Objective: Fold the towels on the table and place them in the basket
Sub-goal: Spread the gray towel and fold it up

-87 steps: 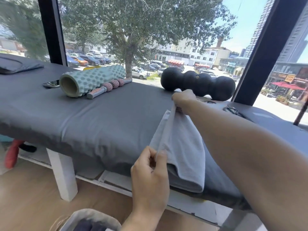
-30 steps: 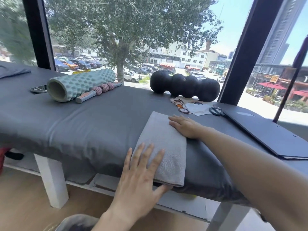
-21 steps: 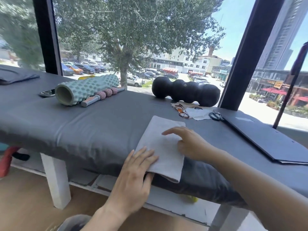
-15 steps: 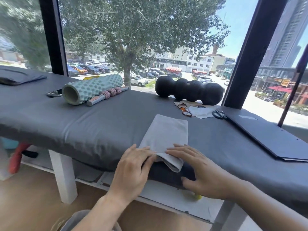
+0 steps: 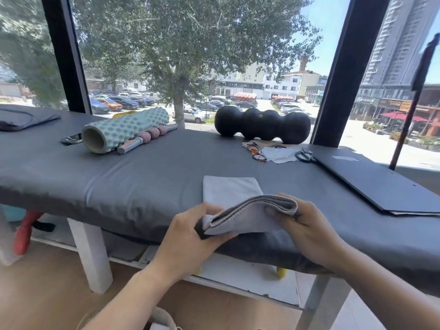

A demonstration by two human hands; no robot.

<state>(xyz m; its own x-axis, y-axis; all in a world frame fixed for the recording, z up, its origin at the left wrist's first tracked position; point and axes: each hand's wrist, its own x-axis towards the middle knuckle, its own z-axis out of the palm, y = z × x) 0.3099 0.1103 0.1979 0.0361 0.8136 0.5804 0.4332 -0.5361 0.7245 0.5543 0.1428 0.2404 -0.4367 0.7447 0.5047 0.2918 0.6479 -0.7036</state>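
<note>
Head view: both hands have gone from pressing flat to gripping. Left hand [image 5: 188,232] and right hand [image 5: 307,225] curl their fingers round the grey towel [image 5: 238,206], whose near edge is now lifted off the tabletop [image 5: 142,182], folding away.

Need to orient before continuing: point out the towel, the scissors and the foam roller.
towel [image 5: 228,189], head view, flat far half.
scissors [image 5: 306,155], head view, handles.
foam roller [image 5: 128,128], head view, bumpy side.
</note>
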